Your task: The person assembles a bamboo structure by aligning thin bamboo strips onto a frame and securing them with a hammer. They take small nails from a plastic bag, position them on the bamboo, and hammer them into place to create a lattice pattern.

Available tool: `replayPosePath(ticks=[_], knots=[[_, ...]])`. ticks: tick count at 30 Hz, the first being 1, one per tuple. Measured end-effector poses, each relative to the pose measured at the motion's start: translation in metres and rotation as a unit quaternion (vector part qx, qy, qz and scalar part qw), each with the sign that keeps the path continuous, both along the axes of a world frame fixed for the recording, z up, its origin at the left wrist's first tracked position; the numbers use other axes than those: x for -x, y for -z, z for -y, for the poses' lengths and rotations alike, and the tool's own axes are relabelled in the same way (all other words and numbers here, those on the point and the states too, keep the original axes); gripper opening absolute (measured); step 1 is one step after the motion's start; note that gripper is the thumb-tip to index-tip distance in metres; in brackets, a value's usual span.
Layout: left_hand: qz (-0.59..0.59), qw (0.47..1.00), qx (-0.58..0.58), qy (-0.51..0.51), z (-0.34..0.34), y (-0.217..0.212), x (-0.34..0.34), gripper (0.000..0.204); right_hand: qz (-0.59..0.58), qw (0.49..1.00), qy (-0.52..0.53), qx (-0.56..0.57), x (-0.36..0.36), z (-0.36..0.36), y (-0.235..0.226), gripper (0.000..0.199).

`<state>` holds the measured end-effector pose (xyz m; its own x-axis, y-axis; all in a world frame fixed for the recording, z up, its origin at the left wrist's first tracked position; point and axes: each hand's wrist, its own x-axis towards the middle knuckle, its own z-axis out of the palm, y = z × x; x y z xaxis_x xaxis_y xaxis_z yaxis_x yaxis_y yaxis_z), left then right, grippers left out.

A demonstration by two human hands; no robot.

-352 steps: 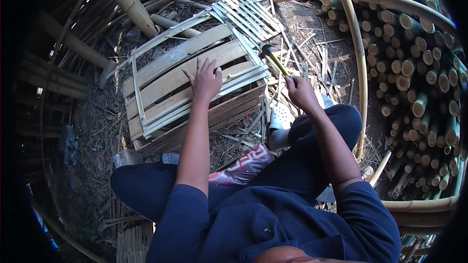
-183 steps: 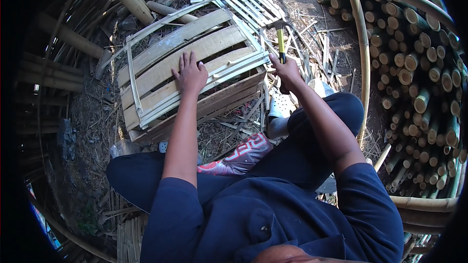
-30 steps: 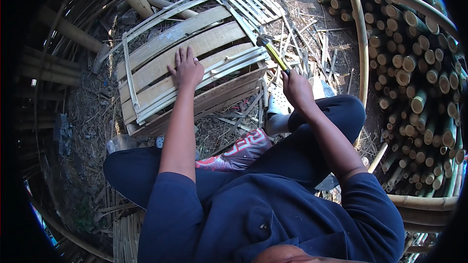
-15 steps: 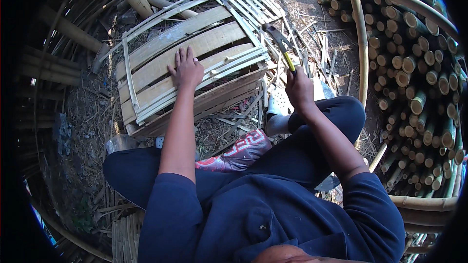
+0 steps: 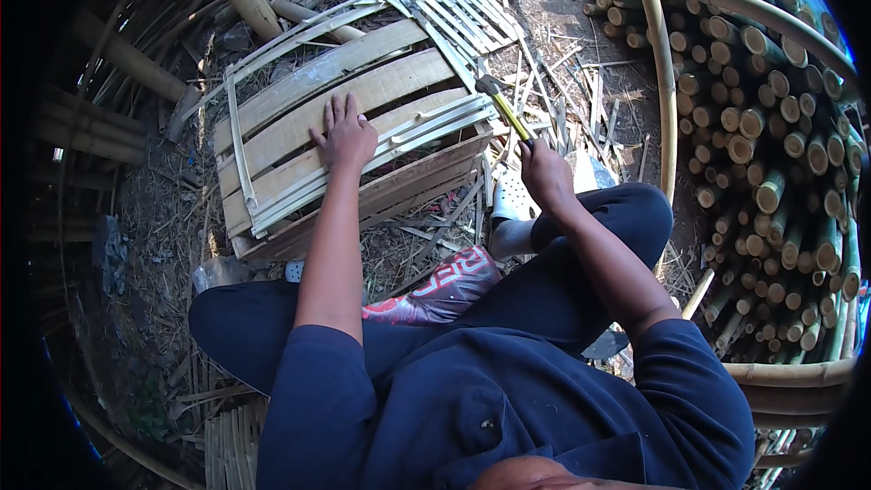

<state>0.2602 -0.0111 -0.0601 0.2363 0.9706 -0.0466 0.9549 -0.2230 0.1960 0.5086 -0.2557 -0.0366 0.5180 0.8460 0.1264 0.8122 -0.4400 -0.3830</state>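
Note:
My left hand (image 5: 347, 133) lies flat with fingers spread on the slatted top of a wooden crate (image 5: 299, 123). In my right hand (image 5: 547, 171) is a hammer (image 5: 512, 112) with a yellow and black handle. Its dark head is at the crate's right corner, where the thin bamboo strips (image 5: 445, 118) end; whether it touches them I cannot tell. These pale strips run along the near edge of the top, and more strips frame its other sides. Dark gaps show between the wide boards.
A slatted bamboo panel (image 5: 461, 7) lies beyond the crate. Cut bamboo poles (image 5: 771, 154) are stacked at the right behind a bent pole (image 5: 667, 82). Near my legs lies a printed red and grey bag (image 5: 445, 289). Bamboo scraps litter the ground.
The hammer has come down and to the left, from above the crate's right side to its corner. My right hand has moved with it, while my left hand keeps its place.

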Motion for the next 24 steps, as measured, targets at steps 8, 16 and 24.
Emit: replayPosePath(ticks=[8,16,24], knots=[[-0.005,1.000,0.008,-0.005,0.003,-0.005,-0.002,0.061,-0.010,1.000,0.011,-0.015,-0.001,0.000,0.005,0.029],[0.000,1.000,-0.004,0.006,0.000,-0.005,-0.001,0.060,-0.007,0.999,-0.018,-0.032,0.001,-0.006,0.011,0.030],[-0.006,1.000,0.000,-0.006,0.001,-0.003,0.000,0.059,-0.037,0.996,-0.005,-0.078,0.005,0.002,0.006,0.030]])
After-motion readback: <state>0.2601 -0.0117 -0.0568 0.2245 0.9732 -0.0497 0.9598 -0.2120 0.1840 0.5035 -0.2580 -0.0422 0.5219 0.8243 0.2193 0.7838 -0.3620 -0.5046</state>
